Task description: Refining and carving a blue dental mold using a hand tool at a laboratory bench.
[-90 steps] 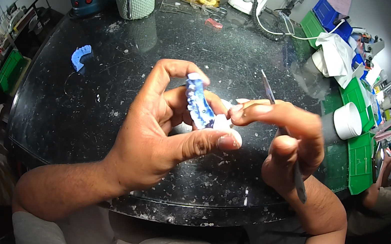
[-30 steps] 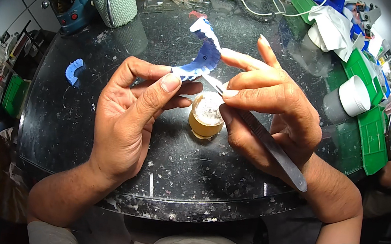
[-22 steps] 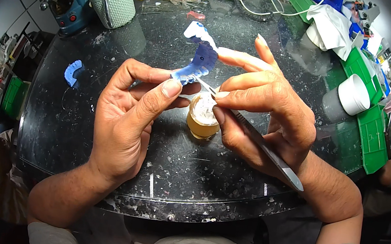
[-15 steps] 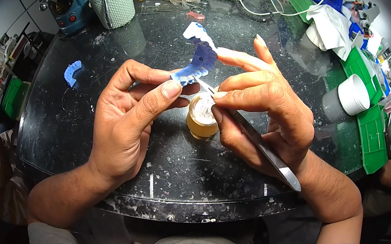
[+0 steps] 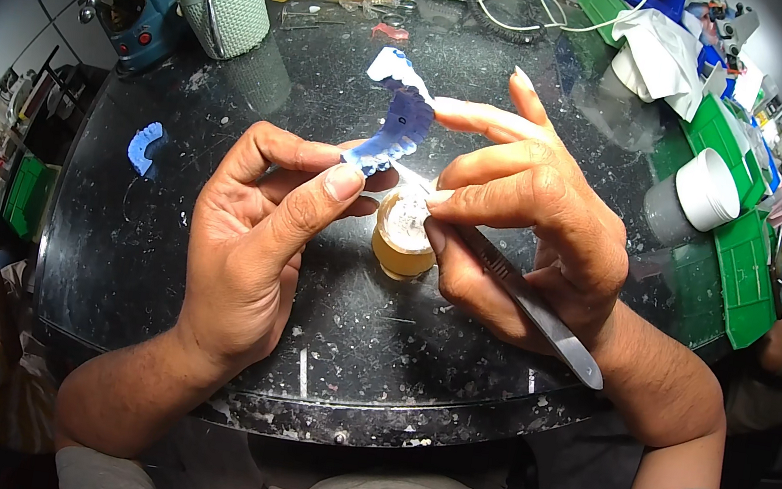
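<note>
Pinched by its lower end, a blue horseshoe-shaped dental model (image 5: 404,125) is in my left hand (image 5: 260,210), thumb in front and fingers behind. My right hand (image 5: 542,217) grips a scalpel (image 5: 541,320) like a pen, its grey metal handle slanting down to the right. The blade points up-left to the tooth edge at the model's lower end; whether it touches is too fine to tell. An outstretched right finger rests against the model's right side. Below the model stands a small amber jar (image 5: 402,254) with a whitish, crumb-covered top.
Another small blue arch piece (image 5: 140,148) lies at left on the black table (image 5: 327,336). Behind are a pale green basket (image 5: 233,18) of tools and a blue machine (image 5: 140,30). A white tub (image 5: 707,191) and green bins (image 5: 745,277) line the right; other people sit at both sides.
The scalpel has shifted very slightly, its handle end a little lower and further right. The dental model has dipped a touch at its top. Both hands keep their holds.
</note>
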`<state>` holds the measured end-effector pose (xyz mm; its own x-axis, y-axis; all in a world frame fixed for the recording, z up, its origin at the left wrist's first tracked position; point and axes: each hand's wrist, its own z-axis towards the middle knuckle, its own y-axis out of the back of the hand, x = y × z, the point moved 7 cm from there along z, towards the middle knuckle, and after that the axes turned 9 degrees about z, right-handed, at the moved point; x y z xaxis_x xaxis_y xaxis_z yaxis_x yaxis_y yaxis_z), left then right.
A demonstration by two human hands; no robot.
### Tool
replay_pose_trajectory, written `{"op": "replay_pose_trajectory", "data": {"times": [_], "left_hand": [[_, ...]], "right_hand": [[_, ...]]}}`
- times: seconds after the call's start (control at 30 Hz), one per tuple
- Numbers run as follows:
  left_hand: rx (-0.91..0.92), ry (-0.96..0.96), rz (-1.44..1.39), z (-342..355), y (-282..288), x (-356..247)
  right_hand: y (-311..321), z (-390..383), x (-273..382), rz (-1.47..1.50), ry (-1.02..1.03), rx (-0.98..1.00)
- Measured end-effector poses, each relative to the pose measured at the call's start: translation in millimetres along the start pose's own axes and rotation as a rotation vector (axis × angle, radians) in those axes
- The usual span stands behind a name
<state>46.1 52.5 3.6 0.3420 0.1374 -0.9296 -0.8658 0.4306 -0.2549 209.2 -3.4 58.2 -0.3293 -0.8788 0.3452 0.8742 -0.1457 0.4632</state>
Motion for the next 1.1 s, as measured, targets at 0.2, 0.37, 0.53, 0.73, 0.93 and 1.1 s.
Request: {"op": "replay_pose_trajectory", "data": {"times": [0.2, 0.37, 0.53, 0.73, 0.93, 1.1], "left_hand": [[-0.003, 0.005, 0.003, 0.2, 0.8, 0.6], [0.001, -0.006, 0.005, -0.9, 0.3, -0.7], [0.002, -0.004, 0.004, -1.2, 0.5, -0.5], [0.009, -0.013, 0.000, -1.1, 0.7, -1.1], [0.017, -0.005, -0.002, -1.2, 0.0, -0.8], [0.021, -0.001, 0.002, -0.7, -0.9, -0.4]], "right_hand": [[0.0, 0.8, 0.2, -0.009, 0.011, -0.008], [0.4, 0.3, -0.2, -0.002, -0.008, -0.030], [0.8, 1.4, 1.7, -0.013, -0.008, -0.006], [0.8, 1.3, 1.0, -0.017, -0.008, -0.006], [1.0, 1.3, 0.7, -0.012, -0.013, -0.001], [1.2, 1.5, 1.4, -0.026, -0.025, 0.020]]}}
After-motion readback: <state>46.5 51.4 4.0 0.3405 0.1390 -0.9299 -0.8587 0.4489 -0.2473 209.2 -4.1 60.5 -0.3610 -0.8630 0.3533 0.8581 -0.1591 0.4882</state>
